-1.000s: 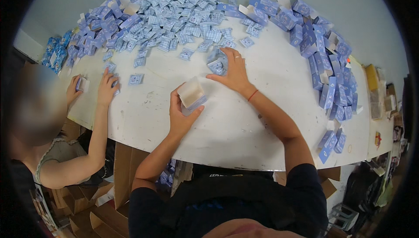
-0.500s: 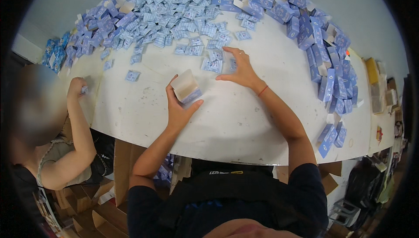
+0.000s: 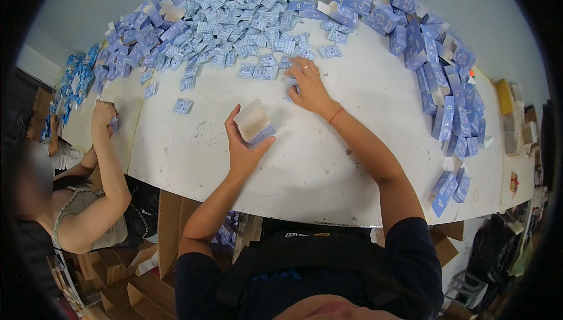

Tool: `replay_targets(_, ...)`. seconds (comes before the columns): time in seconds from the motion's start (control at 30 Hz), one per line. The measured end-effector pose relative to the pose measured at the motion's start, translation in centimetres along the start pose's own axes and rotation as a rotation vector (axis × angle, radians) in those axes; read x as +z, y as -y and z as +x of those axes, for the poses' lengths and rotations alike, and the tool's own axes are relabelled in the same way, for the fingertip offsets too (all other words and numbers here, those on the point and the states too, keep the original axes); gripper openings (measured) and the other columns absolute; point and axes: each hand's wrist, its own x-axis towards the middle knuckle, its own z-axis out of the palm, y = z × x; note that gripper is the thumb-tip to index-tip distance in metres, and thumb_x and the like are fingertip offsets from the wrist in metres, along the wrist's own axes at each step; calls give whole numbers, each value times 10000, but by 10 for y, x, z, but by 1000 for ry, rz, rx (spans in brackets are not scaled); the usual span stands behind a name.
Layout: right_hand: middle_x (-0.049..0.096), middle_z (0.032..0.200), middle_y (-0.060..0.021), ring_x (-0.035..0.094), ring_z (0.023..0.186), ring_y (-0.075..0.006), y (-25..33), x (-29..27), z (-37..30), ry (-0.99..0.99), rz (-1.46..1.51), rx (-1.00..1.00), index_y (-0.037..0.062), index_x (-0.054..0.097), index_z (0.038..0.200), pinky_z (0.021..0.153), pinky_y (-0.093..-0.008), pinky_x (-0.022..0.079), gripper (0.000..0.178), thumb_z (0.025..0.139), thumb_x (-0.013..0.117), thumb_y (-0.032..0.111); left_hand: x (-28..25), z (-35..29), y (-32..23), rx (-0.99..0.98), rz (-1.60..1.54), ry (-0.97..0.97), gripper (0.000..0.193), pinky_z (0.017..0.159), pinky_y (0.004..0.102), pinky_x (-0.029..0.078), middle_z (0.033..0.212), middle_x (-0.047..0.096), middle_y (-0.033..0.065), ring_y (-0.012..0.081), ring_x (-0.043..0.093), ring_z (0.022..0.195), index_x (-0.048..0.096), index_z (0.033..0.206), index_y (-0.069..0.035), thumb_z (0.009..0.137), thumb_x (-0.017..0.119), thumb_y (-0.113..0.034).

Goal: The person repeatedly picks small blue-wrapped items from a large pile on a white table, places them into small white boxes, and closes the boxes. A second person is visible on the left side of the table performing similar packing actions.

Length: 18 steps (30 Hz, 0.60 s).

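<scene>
On the white table, two hands at work among blue packets and boxes.
The left hand is curled around a small open box, white flap up, blue side at five o'clock. At two o'clock from it, the right hand lies flat, fingers spread over loose blue packets. Folded blue boxes run along the table's three o'clock edge. A co-worker's hand rests at nine o'clock.

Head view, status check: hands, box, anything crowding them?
Left hand grips small open box above white table. Right hand flat on blue sachets. Co-worker's hand far left, apart.
</scene>
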Motion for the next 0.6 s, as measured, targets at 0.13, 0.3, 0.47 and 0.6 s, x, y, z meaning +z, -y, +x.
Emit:
replay_targets(0.13,521,1216,-209,446,1204,-388,-9,16,1,7,-171,-67,56,593,1168,1014,-497,333,369,810,625,139,0,2,-1,-28,-1,28,958,969,379,476,1294,431,126,230,519,1163,222,1447,-68,705,826,-98)
replay_targets(0.3,580,1126,-181,540,1084,-358,38,-43,-42,261,-52,-26,52,619,1085,917,-488,426,299,826,677,191,-5,2,12,-34,56,10,766,922,342,481,1210,529,118,205,554,1126,349,1308,-53,714,829,-110)
replay_targets(0.47,624,872,-105,605,747,-296,66,-86,-81,142,145,116,51,603,960,625,-372,490,240,782,737,142,24,-5,10,-7,77,58,612,853,301,486,1025,606,90,169,600,984,426,1163,-47,716,835,-133)
replay_targets(0.6,630,864,-86,571,760,-282,128,-114,-42,-24,103,-22,48,583,947,619,-350,480,298,756,774,172,58,-18,19,21,106,112,545,754,314,495,927,589,88,159,589,879,430,1057,-32,709,834,-150)
